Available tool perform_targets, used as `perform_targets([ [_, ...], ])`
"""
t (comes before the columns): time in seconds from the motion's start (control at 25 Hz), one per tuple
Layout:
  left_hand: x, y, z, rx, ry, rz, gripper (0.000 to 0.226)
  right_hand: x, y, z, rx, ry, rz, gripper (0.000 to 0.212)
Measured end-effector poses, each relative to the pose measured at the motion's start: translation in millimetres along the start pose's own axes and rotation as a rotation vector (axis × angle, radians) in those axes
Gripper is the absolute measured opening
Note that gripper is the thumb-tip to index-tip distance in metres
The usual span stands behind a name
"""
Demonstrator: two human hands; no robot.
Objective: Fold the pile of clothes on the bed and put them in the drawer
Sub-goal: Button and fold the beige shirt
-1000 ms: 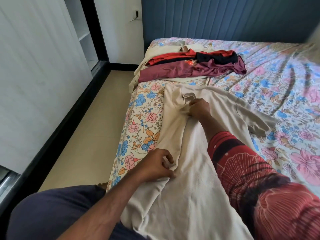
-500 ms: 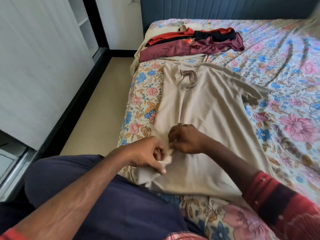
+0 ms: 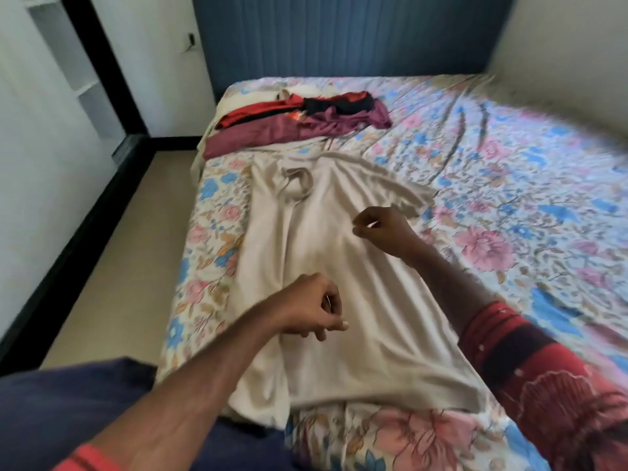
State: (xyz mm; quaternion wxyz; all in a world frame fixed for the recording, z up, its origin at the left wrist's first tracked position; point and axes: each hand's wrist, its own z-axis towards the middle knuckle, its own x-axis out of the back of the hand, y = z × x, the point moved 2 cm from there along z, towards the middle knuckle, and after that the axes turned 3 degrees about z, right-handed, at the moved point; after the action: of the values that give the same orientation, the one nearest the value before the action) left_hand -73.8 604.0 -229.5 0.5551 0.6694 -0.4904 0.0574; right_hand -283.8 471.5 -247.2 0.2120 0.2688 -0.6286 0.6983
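A beige T-shirt (image 3: 343, 300) lies spread lengthwise on the floral bed sheet (image 3: 509, 185), collar away from me, its left side folded inward. My left hand (image 3: 314, 309) hovers over the shirt's lower left part with fingers curled, and no cloth shows in it. Near the shirt's right sleeve (image 3: 404, 195), my right hand (image 3: 380, 229) is also curled and holds nothing I can see. A pile of clothes (image 3: 299, 125), maroon, red and black over a cream piece, sits at the bed's far left corner.
A blue padded headboard (image 3: 339, 39) stands behind the bed. A strip of tan floor (image 3: 129, 253) runs along the bed's left side, beside a white wardrobe with a black frame (image 3: 51, 137). My dark blue trouser leg (image 3: 68, 413) is at the lower left.
Both hands let go of the shirt's lower hem. My right hand moved up toward the right sleeve and my left rose over the shirt. The view tilted up.
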Motion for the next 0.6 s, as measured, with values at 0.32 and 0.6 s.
perform_targets([
  [0.32, -22, 49, 115, -0.003, 0.334, 0.082, 0.031, 97, 108, 86, -0.676, 0.316, 0.507, 0.017],
  [0.6, -44, 89, 167, 0.060, 0.390, 0.277, 0.054, 96, 130, 134, -0.780, 0.244, 0.352, 0.038],
])
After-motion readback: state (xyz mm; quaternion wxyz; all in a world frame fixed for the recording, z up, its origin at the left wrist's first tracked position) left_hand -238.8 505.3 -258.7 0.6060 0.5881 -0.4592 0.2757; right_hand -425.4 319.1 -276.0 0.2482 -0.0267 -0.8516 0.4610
